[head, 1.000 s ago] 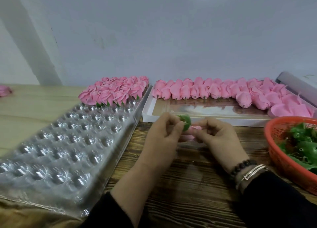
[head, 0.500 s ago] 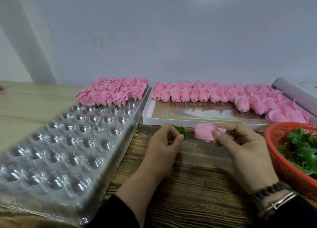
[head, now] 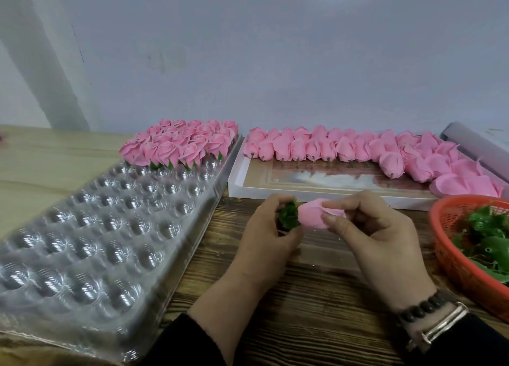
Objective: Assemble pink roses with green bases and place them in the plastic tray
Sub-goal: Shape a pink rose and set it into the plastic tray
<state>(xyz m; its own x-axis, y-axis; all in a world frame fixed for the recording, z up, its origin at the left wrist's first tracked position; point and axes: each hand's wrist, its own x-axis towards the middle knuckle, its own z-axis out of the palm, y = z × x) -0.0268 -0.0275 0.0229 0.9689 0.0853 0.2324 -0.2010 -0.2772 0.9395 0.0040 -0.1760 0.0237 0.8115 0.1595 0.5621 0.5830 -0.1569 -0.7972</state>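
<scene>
wall: plain pale grey-white, across the far side | shadow band: slanting, far left of wall | table: dark wood grain, near centre | board: light wood, far left | light: soft, even

Head-worn camera looks forward and down, close over the table.

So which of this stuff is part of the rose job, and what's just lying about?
In the job: pink rose in right hand; green base in left hand; plastic tray; loose roses; red basket.

Lying about: grey roll; pink scrap.
</scene>
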